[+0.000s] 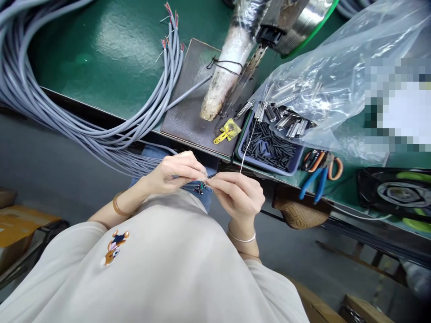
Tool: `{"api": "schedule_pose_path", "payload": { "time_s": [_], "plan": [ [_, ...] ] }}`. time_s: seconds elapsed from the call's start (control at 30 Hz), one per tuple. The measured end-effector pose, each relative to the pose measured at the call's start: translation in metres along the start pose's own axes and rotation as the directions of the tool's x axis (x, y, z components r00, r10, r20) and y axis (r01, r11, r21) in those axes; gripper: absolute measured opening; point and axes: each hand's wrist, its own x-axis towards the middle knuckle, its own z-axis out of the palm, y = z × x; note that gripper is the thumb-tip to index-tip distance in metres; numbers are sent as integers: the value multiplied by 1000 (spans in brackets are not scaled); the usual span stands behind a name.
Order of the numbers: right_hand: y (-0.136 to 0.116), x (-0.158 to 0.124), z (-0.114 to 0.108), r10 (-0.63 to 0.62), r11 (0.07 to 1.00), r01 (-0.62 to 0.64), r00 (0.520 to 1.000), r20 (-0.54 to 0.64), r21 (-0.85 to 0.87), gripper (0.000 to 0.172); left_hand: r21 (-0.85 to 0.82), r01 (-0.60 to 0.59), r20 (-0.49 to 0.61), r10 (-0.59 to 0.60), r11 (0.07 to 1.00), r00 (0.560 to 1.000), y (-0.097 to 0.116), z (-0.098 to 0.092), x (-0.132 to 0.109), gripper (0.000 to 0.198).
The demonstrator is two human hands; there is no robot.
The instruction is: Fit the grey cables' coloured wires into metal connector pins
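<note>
My left hand [177,170] is closed in a pinch at the end of a grey cable, over my lap. Thin coloured wires [202,186] with small black pieces on them poke out below its fingertips. Close beside it, my right hand [239,193] pinches a small black tube [212,176], its fingertips almost meeting those of the left. Exactly how the tube sits on a wire is hidden by the fingers. Beyond the right hand stands a blue tray [269,167] holding many short black tubes [269,146] and metal connectors [292,123].
Grey cables [101,139] with stripped ends drape over the table edge at left. A wrapped white tool [224,74] lies over a dark board [188,116] with a yellow clip [222,134]. Pliers [316,177], a plastic bag [323,72] and a small black fan [397,190] are at right.
</note>
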Motion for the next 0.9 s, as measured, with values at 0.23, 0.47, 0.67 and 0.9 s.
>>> {"api": "schedule_pose_path", "payload": {
  "time_s": [0.23,0.47,0.67,0.9],
  "plan": [
    [1,4,-2,-24,999,24,1000,15,-21,26,-40,-2,-40,0,999,999,-3,7,-1,18],
    [-1,8,-4,13,1000,-12,997,73,-19,24,-97,50,-29,-53,994,998,-6,12,-1,12],
    [2,13,-4,22,1000,-23,992,120,7,19,-96,136,-7,-137,986,991,-5,15,-3,15],
    [0,15,7,316,938,-317,948,28,143,10,-91,266,-208,-279,960,937,0,30,-5,12]
  ]
}}
